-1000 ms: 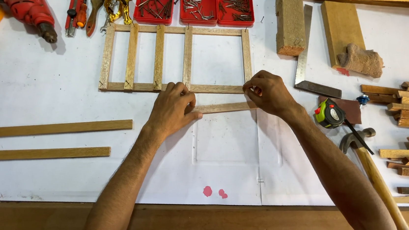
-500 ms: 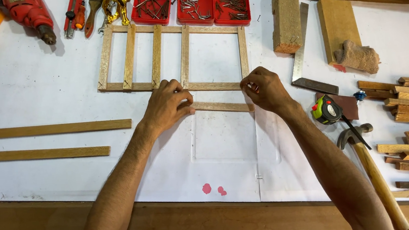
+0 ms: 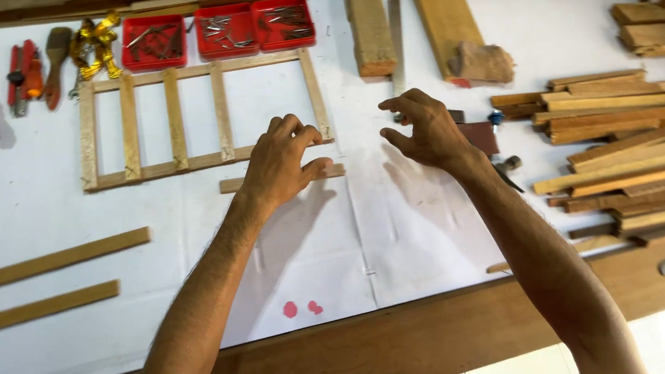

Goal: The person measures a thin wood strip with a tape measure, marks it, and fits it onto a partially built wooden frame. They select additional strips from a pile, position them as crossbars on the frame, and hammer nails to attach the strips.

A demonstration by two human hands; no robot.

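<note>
Workbench covered in white paper sheet [image 3: 432, 226], edged by a brown wooden front rail [image 3: 410, 341]; lying across the upper middle, a ladder-like frame of pale wooden slats [image 3: 174, 117], long rails joined by upright crosspieces. Lying just below the frame's right lower corner, a short loose strip of pale wood [image 3: 284, 179], partly hidden under the left hand [image 3: 282, 163]. Resting on that strip with fingers [image 3: 289, 128] curled and bunched, thumb [image 3: 316, 168] pressing toward the strip's right end, fingertips touching or just above the frame's lower rail; exact contact not readable. Hovering to the right, apart from both strip and frame, the right hand [image 3: 424, 131], fingers [image 3: 401, 102] half-curled and spread in a loose claw, holding nothing, just beside a grey metal square blade [image 3: 396, 41]. Advisable, as a judgement: keeping the strip parallel to the lower rail, ends matched to the frame corner, steadying with flat fingertips rather than a closed fist, avoiding nudging the assembled crosspieces. Standing along the back edge, three red plastic trays of nails and screws [image 3: 219, 32]; beside them a gold-coloured clamp [image 3: 96, 47], red-handled pliers [image 3: 24, 73]. Lying at left, two long thin wooden battens [image 3: 43, 264]. Stacked at right, a pile of assorted wooden offcuts [image 3: 626, 153]. Marking the paper near the front, two small red spots [image 3: 301, 308].
</note>
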